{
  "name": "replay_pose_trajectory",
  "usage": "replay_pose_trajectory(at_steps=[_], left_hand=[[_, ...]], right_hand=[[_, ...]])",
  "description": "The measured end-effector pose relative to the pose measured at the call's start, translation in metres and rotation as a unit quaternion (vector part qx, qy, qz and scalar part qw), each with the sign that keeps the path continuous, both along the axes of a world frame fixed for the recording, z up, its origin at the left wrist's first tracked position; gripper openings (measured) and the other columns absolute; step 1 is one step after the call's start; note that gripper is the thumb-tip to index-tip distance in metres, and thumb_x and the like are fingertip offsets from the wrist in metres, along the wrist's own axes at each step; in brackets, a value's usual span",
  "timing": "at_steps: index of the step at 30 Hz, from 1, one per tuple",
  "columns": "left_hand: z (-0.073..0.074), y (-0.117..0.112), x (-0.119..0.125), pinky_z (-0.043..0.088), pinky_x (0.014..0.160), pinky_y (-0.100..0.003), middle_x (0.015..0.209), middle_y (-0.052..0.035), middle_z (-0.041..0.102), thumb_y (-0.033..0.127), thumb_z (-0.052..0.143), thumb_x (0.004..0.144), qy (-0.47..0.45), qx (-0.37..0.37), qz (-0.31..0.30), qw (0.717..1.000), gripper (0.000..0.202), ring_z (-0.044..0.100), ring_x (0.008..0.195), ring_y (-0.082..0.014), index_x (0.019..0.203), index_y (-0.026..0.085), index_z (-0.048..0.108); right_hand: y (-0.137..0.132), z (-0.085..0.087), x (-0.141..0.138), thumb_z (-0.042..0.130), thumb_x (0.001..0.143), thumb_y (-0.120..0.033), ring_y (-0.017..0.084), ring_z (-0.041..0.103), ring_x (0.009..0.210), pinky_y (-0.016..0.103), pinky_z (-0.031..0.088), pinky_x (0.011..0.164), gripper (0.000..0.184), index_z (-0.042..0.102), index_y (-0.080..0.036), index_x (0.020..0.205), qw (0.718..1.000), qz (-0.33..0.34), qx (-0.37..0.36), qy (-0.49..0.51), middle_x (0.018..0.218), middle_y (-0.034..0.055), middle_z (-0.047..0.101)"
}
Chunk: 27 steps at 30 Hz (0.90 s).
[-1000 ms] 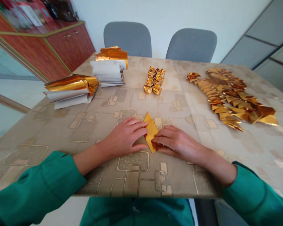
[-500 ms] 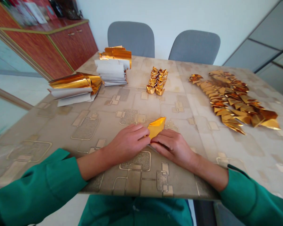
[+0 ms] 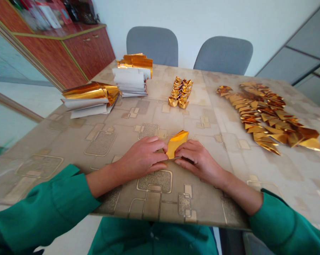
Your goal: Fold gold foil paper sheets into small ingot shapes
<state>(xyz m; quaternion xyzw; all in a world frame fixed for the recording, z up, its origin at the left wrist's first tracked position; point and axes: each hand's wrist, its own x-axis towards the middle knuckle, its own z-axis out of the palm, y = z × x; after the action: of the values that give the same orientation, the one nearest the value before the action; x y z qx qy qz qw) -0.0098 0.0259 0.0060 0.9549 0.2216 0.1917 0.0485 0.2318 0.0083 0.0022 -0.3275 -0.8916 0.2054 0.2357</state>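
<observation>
A folded piece of gold foil paper is held between my two hands, just above or on the table near its front edge. Its upper end is folded to a slanted point, and a pale edge shows along the bottom. My left hand has its fingertips at the paper's left edge, the thumb slightly lower. On the other side my right hand pinches the lower right corner between thumb and fingers. The fingers hide part of both lower corners.
Stacks of gold-and-white paper sheets lie at the back left. Two rows of small gold paper ingots stand at the back middle. Several folded gold pieces overlap on the right. Two grey chairs stand behind the patterned table.
My left thumb has loosened and dropped a little away from the paper. The right fingers have shifted slightly up along its edge. The view has turned slightly, moving the background right.
</observation>
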Motion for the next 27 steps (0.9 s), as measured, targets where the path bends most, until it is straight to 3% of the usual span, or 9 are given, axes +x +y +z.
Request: replay_pose_trajectory(at_steps=[5,10,15,22,27], left_hand=[[0.009,0.0,-0.017,0.043,0.078,-0.032,0.109,-0.0029,0.068,0.025,0.054,0.097,0.037,0.029,-0.033,0.998,0.018,0.056,0.089,-0.0166,0.093,0.022,0.072],[0.014,-0.005,-0.021,0.043,0.077,-0.032,0.106,-0.003,0.069,0.021,0.053,0.097,0.065,0.043,-0.031,0.996,0.016,0.054,0.09,-0.018,0.098,0.021,0.07],[0.014,-0.007,-0.02,0.042,0.078,-0.033,0.097,-0.0038,0.067,0.021,0.055,0.097,0.091,0.049,-0.029,0.994,0.014,0.053,0.088,-0.0193,0.099,0.02,0.069],[0.013,-0.008,-0.02,0.043,0.076,-0.032,0.094,-0.0048,0.067,0.021,0.051,0.098,0.074,0.046,-0.019,0.996,0.017,0.055,0.087,-0.0186,0.094,0.019,0.068],[0.011,-0.011,-0.017,0.045,0.079,-0.032,0.099,-0.0061,0.067,0.02,0.044,0.101,0.043,0.07,0.017,0.996,0.024,0.056,0.092,-0.019,0.114,0.017,0.064]], right_hand=[[0.005,-0.001,-0.004,0.056,0.098,-0.028,0.015,0.057,0.08,0.029,0.04,0.072,0.015,0.061,-0.019,0.086,0.998,-0.012,-0.046,0.046,0.084,0.0016,0.065],[0.006,0.0,-0.012,0.059,0.095,-0.027,0.016,0.055,0.078,0.029,0.038,0.07,0.018,0.061,-0.019,0.079,0.996,-0.068,-0.064,-0.006,0.08,0.0021,0.061],[0.007,0.0,-0.019,0.066,0.09,-0.026,0.017,0.053,0.079,0.03,0.036,0.069,0.019,0.058,-0.018,0.074,0.989,-0.132,-0.039,-0.057,0.082,0.0036,0.057],[0.006,-0.003,-0.022,0.064,0.09,-0.027,0.018,0.052,0.076,0.032,0.035,0.069,0.02,0.056,-0.018,0.074,0.985,-0.145,-0.011,-0.093,0.082,0.0037,0.055],[0.006,-0.005,-0.022,0.064,0.091,-0.029,0.019,0.053,0.077,0.033,0.034,0.069,0.022,0.056,-0.018,0.074,0.984,-0.148,0.003,-0.096,0.082,0.0045,0.057]])
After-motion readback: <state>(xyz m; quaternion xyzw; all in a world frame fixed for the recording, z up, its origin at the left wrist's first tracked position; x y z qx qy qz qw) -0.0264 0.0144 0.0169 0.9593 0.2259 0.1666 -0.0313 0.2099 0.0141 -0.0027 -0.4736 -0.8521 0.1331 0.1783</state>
